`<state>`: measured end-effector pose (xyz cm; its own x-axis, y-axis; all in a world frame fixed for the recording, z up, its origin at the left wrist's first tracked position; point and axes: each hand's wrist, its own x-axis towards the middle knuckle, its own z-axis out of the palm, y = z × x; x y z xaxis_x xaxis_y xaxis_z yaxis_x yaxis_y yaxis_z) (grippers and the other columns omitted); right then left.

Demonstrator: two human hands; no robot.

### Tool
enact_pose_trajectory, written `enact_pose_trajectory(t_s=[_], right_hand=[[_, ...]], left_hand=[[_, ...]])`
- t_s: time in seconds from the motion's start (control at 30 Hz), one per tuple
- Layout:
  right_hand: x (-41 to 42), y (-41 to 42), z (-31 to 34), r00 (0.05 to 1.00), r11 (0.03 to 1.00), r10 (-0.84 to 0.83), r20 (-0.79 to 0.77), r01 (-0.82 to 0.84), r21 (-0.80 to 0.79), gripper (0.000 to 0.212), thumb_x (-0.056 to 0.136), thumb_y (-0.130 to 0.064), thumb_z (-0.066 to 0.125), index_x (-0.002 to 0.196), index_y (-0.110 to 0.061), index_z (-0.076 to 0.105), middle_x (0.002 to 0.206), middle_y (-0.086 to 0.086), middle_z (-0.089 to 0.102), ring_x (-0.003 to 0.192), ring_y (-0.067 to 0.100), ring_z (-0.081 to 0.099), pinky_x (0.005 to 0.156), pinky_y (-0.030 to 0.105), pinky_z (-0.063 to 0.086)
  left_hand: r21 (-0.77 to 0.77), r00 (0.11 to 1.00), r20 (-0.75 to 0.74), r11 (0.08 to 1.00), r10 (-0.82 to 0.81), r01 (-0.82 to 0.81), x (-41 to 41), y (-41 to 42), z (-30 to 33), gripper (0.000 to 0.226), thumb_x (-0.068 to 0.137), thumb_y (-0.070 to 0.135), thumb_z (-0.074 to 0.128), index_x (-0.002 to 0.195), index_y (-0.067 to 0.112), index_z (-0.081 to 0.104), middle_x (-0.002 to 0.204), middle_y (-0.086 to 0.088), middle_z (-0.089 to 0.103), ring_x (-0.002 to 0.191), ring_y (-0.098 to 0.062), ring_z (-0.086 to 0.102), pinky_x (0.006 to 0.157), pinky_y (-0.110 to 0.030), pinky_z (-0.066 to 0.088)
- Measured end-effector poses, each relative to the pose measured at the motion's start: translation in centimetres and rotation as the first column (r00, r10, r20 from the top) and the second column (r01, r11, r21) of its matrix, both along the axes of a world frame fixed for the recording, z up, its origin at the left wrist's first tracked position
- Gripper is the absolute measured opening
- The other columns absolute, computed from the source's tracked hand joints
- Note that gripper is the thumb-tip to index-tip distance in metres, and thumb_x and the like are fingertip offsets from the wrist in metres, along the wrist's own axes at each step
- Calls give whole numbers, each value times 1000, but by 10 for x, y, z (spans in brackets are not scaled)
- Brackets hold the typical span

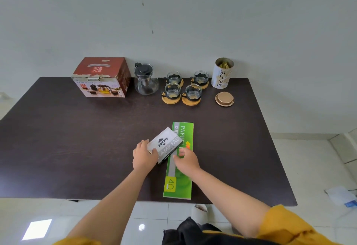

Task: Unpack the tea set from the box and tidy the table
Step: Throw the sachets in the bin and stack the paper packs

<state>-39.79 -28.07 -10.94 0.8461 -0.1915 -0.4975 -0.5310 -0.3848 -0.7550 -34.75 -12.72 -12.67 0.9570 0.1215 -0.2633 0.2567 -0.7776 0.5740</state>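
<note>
- A dark counter (58, 148) is seen against a pale wall, with white floor tiles near and right of it.
- A red tea set box (102, 76) is set at the far left, closed, its torn top edge showing.
- A long green paper box (180, 167) is laid near the middle, reaching almost to the near edge.
- A glass teapot (145, 81) with a black lid is placed just right of the tea set box.
- A tea tin (222, 73) is stood open at the far right, its gold lid (224, 99) laid nearer.
- Four glass cups (183, 88) are grouped on wooden coasters between teapot and tin.
- A grey stamp pad box (166, 144) is gripped at its left end by the left hand (144, 155), tilted over the green box.
- The right hand (186, 159) is rested on the green box, fingers loosely bent.
</note>
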Motion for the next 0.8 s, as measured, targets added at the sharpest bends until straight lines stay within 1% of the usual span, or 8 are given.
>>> enact_pose_trajectory(t_s=[0.07,0.17,0.23,0.3,0.47,0.53,0.63,0.8], right_hand=[[15,0,-5,994,992,-87,-61,92,81,41,89,-23,57,127,-7,54,110,4,61,99,19,59,83,31,48],[36,-2,-10,981,975,-184,-63,190,112,12,83,-12,51,85,-5,61,77,4,57,66,17,51,59,27,37],[50,-5,-12,968,959,-249,-32,251,127,13,82,-15,52,84,-8,63,90,4,63,72,17,60,63,27,47],[61,-10,-11,945,940,-327,-14,326,100,22,83,-21,53,99,-11,65,111,7,55,90,24,63,80,35,53],[76,-35,-8,931,931,-363,-22,364,33,35,89,-21,50,122,-11,57,125,9,42,113,31,50,88,31,42],[79,-42,-12,934,933,-357,-21,358,37,34,88,-20,51,120,-11,57,125,8,43,113,30,50,87,30,42],[81,-44,-18,922,920,-388,4,387,61,31,85,-18,55,116,-13,58,121,6,46,108,27,54,90,33,47],[79,-42,-27,905,904,-426,8,425,53,18,83,-15,59,98,-23,51,111,3,46,98,26,58,83,43,54]], left_hand=[[11,995,-100,1000,-14,15,15,-3,-2,54,89,30,49,140,13,39,143,-8,42,132,-30,36,106,-40,33],[-27,991,-130,1000,6,-10,28,-8,-4,44,83,29,47,123,12,57,124,-11,58,115,-30,53,95,-36,43],[-65,995,-97,998,-30,23,32,-15,-3,31,82,18,48,106,13,66,107,-7,65,105,-27,58,86,-29,44],[-98,996,-82,995,-45,37,36,-29,0,26,83,11,48,101,13,68,99,-4,67,99,-23,59,80,-26,43],[-173,997,-73,985,-5,-8,41,-61,1,20,83,12,50,98,13,64,92,0,64,88,-17,58,72,-24,40],[-169,997,-70,985,29,-40,43,-67,0,9,84,15,52,85,14,61,83,2,62,79,-16,56,62,-24,40],[-144,998,-54,988,43,-50,46,-69,-1,10,84,19,56,74,16,57,74,4,61,73,-15,57,54,-19,38],[-154,997,-62,986,54,-63,50,-70,0,4,84,19,59,81,16,57,74,9,58,74,-11,54,56,-17,36]])
